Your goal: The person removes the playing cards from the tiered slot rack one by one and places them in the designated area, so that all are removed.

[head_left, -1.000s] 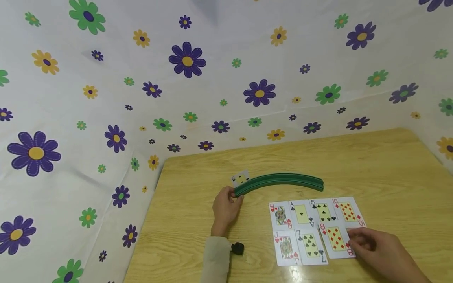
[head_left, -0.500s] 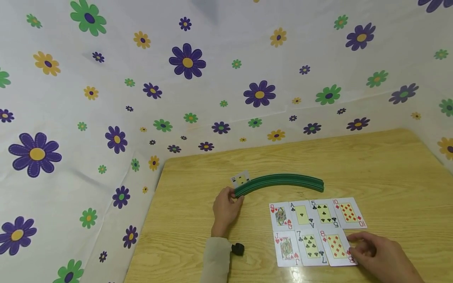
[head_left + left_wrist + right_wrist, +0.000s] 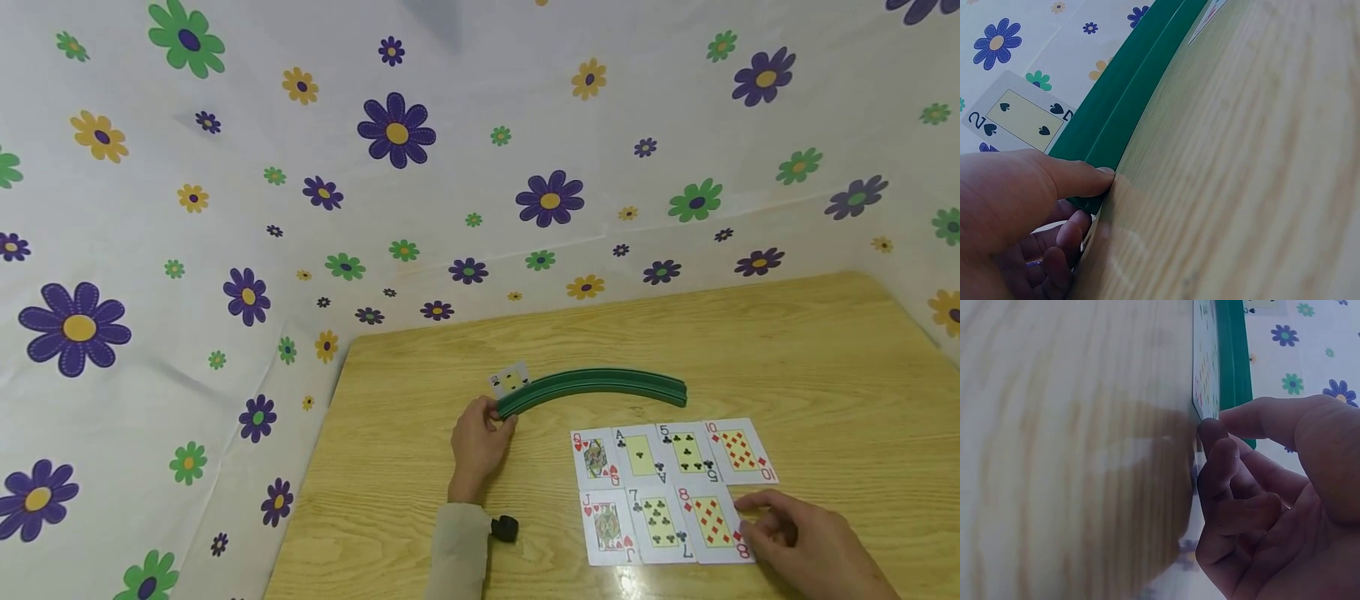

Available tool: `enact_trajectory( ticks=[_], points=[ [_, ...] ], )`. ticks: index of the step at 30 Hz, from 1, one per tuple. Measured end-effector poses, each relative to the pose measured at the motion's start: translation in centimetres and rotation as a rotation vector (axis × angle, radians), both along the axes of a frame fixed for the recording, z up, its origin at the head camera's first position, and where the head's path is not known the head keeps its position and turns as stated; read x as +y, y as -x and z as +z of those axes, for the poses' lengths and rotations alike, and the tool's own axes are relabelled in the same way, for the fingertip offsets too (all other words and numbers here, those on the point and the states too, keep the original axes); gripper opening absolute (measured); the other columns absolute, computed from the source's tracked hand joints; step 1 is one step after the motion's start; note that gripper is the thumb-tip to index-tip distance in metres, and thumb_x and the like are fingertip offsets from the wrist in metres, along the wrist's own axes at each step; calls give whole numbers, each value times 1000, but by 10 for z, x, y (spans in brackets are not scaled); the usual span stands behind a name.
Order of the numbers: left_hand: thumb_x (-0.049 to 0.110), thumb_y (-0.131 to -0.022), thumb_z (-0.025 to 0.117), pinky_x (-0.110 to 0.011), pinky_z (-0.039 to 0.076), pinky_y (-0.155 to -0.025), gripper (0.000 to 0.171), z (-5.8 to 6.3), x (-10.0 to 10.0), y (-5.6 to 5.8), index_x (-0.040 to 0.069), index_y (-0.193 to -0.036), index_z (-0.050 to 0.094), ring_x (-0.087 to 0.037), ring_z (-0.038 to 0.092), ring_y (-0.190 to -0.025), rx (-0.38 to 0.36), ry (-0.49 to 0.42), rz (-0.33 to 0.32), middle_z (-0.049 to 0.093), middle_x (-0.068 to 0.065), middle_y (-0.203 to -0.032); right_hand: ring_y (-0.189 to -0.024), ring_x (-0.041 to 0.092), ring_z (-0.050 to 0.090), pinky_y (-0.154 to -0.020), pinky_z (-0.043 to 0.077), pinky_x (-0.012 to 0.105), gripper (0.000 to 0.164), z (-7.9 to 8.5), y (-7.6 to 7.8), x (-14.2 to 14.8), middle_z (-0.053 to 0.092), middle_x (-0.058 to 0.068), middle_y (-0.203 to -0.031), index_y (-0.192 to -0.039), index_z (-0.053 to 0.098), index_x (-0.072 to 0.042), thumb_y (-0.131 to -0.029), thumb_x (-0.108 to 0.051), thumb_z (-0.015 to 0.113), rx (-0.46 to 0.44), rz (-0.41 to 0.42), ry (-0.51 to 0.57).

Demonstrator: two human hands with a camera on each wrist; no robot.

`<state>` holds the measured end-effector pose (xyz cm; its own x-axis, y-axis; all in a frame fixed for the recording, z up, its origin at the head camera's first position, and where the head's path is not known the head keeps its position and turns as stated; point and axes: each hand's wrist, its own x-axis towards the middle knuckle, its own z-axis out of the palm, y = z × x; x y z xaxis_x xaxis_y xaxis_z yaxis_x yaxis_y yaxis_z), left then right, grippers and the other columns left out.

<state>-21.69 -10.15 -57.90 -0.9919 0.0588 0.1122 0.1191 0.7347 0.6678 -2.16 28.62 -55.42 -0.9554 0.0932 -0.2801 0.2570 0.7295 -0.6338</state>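
Observation:
My left hand (image 3: 480,442) pinches the near left end of a curved green card holder (image 3: 600,383), thumb on its front face in the left wrist view. A two of spades (image 3: 1025,112) stands at that end of the holder. Beside the front row of face-up playing cards, my right hand (image 3: 806,537) holds the right edge of the eight of diamonds (image 3: 712,521) between thumb and finger. This card lies flat beside the seven of clubs (image 3: 660,521) and jack of hearts (image 3: 606,525).
Behind them lie the queen of hearts (image 3: 595,458), ace of clubs (image 3: 637,454), five of clubs (image 3: 686,450) and ten of diamonds (image 3: 738,450). A flower-patterned cloth (image 3: 465,167) rises behind the wooden table (image 3: 390,417). A small black object (image 3: 505,527) sits by the left cuff.
My right hand has brought the eight of diamonds slightly toward me, off the ten of diamonds, into line with the front row. The left hand and card holder have stayed in place.

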Motion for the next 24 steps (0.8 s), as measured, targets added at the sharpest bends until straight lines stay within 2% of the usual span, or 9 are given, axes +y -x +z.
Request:
enact_trajectory(
  ticks=[6,14,24],
  points=[
    [27,-96,84,-28,41,-71,23,1,-1,1,11,-108,72,-8,57,-77,-2,-4,7,70,-2,-97,-74,3,53,-66,44,22,27,5,6,-7,72,-6,-92,-126,75,-5,-100,-14,77,16,-18,34],
    [26,-97,84,-26,40,-70,22,0,-1,-2,10,-108,71,-6,55,-76,-22,-15,8,70,-2,-97,-69,0,49,-64,41,22,18,8,9,-27,66,-5,-83,-118,77,-10,-100,-12,77,125,-35,54],
    [27,-97,83,-25,39,-68,22,2,-1,0,11,-107,72,-5,53,-74,-5,-10,-1,70,-1,-96,-70,-2,50,-62,44,21,18,17,24,-53,63,-11,-77,-111,80,-14,-95,-7,82,295,41,48]
  ],
)
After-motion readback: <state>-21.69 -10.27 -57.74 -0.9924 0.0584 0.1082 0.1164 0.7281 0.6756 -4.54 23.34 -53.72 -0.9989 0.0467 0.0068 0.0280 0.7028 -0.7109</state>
